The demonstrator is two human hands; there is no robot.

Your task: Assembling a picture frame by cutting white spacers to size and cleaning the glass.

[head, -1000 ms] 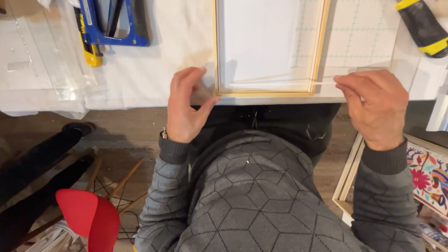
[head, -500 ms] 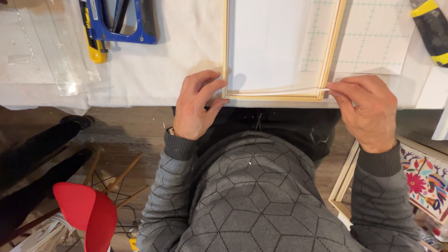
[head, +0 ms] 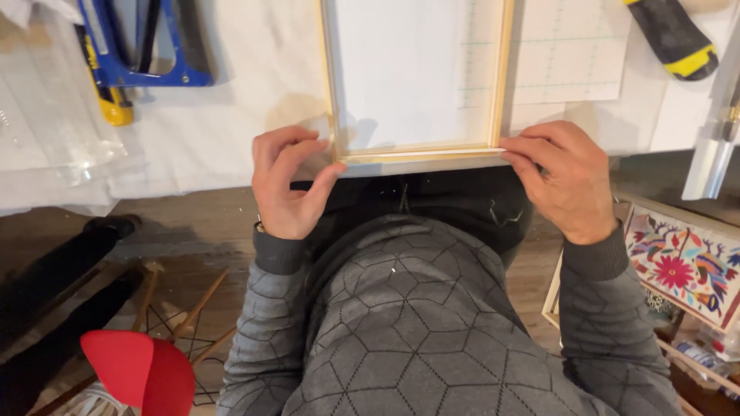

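Observation:
A light wooden frame (head: 502,85) lies on the white table, its near rail (head: 420,154) along the table's front edge. My left hand (head: 287,181) pinches the frame's near left corner between thumb and fingers. My right hand (head: 563,181) presses its fingertips on the near right corner, where a thin strip lies along the rail. Inside the frame there is a white sheet (head: 405,69).
A blue and yellow tool (head: 127,54) and clear plastic wrap (head: 46,115) lie at the left of the table (head: 223,115). A black and yellow handle (head: 678,38) sits at the top right, on a gridded mat (head: 570,54). An embroidered picture (head: 686,266) leans by the floor at right; a red chair (head: 139,374) stands at lower left.
The view has shifted so the frame sits more central. Both hands closed in on the frame's near corners, the left moving from flat on the table edge to pinching the corner.

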